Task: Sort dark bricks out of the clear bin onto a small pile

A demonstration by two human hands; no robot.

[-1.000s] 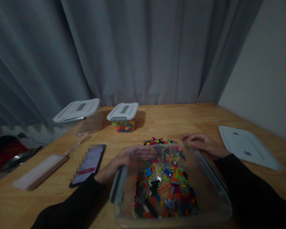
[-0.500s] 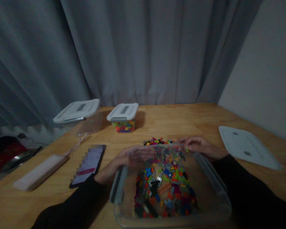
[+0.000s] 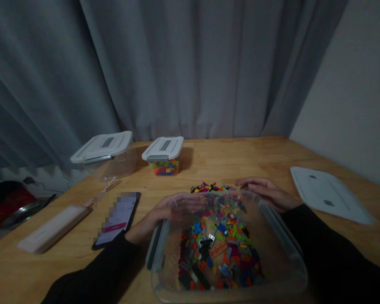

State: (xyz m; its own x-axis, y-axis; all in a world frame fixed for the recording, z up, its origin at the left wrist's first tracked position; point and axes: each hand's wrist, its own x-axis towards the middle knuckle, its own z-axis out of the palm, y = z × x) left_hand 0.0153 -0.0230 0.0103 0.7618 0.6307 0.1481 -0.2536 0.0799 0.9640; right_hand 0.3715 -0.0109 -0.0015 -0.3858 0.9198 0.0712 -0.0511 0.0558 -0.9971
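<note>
Clear plastic bin point(image 3: 281, 270) sits on the wooden table point(image 3: 240, 160) directly in front of the person, lid off, its floor covered by a loose heap of small coloured bricks point(image 3: 220, 245). Left hand point(image 3: 174, 207) rests on the far-left part of the bin rim, fingers point(image 3: 193, 202) curled loosely over the edge and reaching inward; whether they pinch a brick cannot be told, since the fingertips sit behind the translucent wall. Right hand point(image 3: 266, 190) lies at the far-right corner of the rim, palm down, fingers extended flat and relaxed toward a small pile of sorted bricks point(image 3: 210, 187) on the table just beyond the bin; nothing visibly gripped. Judgement on handling: individual bricks are light, rigid, smooth-sided and small, so a fingertip pinch on two opposite faces suits them; they will skid or scatter if swept. The bin is thin-walled and somewhat flexible, moderately weighted by its contents, best taken at the grey side latches point(image 3: 156, 249) or by both long rims. Relative to the fingers: the brick heap lies below and nearer the body than both sets of fingertips; the sorted pile lies between the two hands, just past the rim.
</note>
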